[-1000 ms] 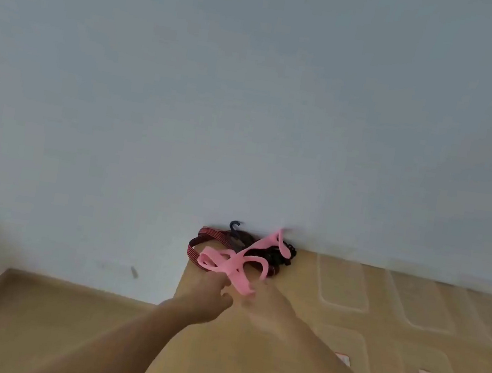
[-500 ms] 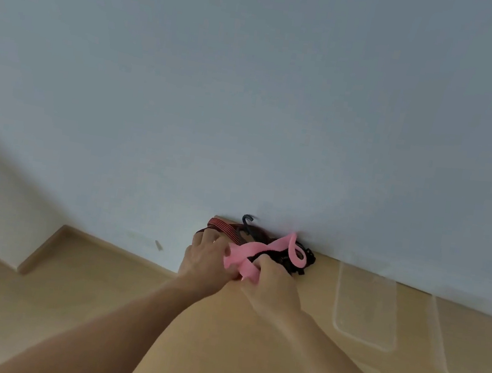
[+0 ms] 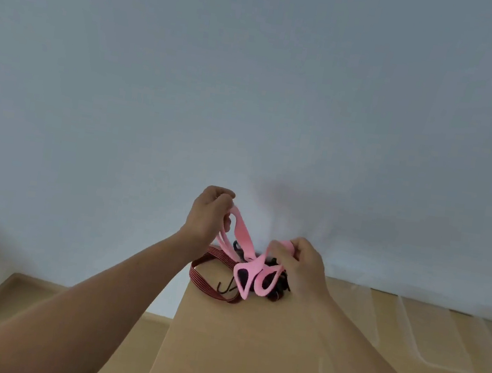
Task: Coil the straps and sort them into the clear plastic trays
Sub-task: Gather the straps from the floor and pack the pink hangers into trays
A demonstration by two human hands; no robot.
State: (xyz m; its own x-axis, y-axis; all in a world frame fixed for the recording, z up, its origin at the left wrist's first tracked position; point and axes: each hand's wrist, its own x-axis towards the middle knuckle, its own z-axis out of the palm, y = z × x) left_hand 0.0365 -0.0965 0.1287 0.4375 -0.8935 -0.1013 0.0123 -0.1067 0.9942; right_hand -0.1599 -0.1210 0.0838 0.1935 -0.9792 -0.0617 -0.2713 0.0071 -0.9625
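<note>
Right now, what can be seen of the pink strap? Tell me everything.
The pink strap is a flat, wide band, soft and rubbery-looking, tangled rather than coiled. The left hand pinches one part raised high; the right hand grips another lower. Between them it sags into two open loops over the dark red bungee cord at the far corner of the table.

You have a tan table (image 3: 233,347) in front of you. At its far edge lies a red striped cord (image 3: 197,277), touching a heap of dark straps (image 3: 280,288). Clear trays (image 3: 436,346) lie on it to your right.
</note>
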